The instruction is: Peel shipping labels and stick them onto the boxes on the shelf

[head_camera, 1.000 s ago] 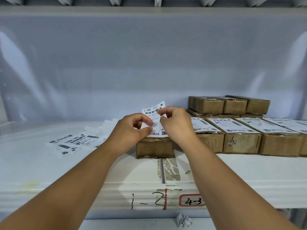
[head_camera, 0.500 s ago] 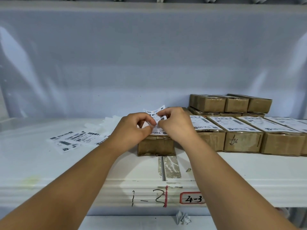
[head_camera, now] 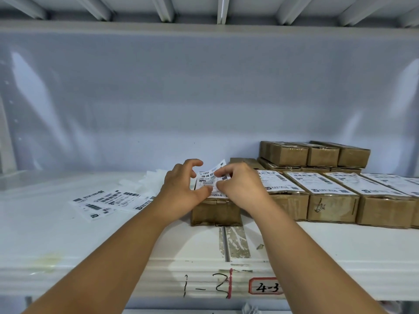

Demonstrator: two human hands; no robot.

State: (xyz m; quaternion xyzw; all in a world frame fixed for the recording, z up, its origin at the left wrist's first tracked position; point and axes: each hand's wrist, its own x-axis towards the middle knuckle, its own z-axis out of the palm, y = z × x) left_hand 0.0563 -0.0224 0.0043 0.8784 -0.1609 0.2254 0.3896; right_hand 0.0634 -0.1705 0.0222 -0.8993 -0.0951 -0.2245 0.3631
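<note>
A white shipping label with barcodes lies partly on top of a brown cardboard box at the middle of the white shelf. Its far end curls upward. My left hand presses the label's near edge with the thumb while its fingers arch above. My right hand pinches the label's right side between thumb and fingers. Both hands hide most of the box top.
A row of labelled boxes runs to the right, with several unlabelled boxes stacked behind. Loose labels and crumpled backing paper lie at the left. The shelf's front edge carries handwritten marks.
The label has come down from upright onto the box top. My left fingers have lifted and spread, with the thumb now pressing the label. The camera has tilted slightly.
</note>
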